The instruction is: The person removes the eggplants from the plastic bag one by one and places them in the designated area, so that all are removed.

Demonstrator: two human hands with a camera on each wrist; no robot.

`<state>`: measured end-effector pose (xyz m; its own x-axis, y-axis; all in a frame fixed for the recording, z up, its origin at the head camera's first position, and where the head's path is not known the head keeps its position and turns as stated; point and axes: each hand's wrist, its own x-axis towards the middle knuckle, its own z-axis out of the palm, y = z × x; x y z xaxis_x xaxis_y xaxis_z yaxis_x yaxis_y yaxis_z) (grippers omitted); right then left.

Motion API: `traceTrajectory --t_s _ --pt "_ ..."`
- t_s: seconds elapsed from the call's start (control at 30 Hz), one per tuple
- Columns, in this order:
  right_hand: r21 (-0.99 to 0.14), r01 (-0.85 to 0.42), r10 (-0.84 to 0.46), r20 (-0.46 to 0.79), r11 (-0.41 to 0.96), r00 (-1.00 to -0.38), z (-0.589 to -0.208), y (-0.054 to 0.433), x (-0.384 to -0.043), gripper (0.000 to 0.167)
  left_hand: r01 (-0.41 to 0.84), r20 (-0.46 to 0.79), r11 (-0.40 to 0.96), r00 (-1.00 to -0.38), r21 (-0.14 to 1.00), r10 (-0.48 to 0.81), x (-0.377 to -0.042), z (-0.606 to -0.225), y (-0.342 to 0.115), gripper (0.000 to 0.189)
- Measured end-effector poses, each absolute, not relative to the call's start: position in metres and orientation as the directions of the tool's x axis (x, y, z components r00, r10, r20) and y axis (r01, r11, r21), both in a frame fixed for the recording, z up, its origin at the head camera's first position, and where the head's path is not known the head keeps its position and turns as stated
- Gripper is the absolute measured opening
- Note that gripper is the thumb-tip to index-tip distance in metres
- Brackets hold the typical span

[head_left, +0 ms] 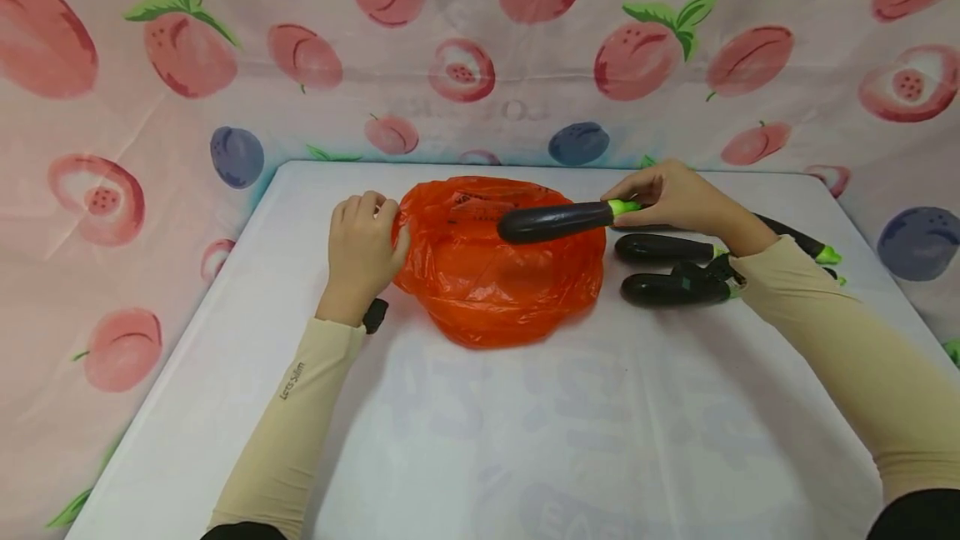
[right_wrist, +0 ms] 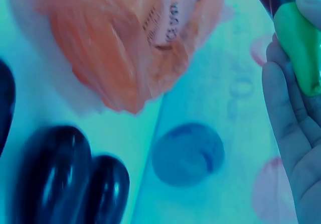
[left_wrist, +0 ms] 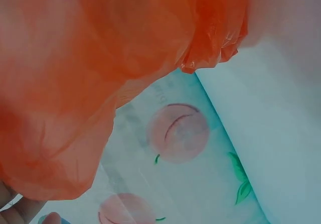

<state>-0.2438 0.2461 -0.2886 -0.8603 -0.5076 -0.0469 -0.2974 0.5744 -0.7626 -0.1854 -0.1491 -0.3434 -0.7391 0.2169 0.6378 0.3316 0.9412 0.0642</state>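
An orange-red plastic bag (head_left: 510, 298) lies spread open on the white table. My left hand (head_left: 363, 244) pinches its left rim; in the left wrist view the bag (left_wrist: 100, 48) covers much of the picture and only some fingertips show at the lower left. Over the bag, my right hand (head_left: 667, 198) holds a dark eggplant (head_left: 555, 222) by its green stem end, the body pointing left. The green cap (right_wrist: 298, 48) sits between thumb and fingers in the right wrist view. Below that hand lie more eggplants (head_left: 663, 248), partly hidden by the right forearm.
Several eggplants lie at the right of the table (head_left: 570, 440), one (head_left: 798, 236) beyond the right forearm. A dark wrist camera (head_left: 723, 269) overlaps the nearest eggplant (head_left: 660, 290) in the head view. A fruit-printed cloth (head_left: 525, 65) hangs behind the table.
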Motion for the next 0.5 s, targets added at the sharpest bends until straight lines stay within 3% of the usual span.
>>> traceTrajectory --t_s 0.5 --pt "-0.655 -0.246 -0.344 -0.022 0.714 -0.939 -0.277 0.326 -0.212 0.032 0.343 0.632 0.933 -0.748 0.11 0.201 -0.187 -0.349 -0.147 0.018"
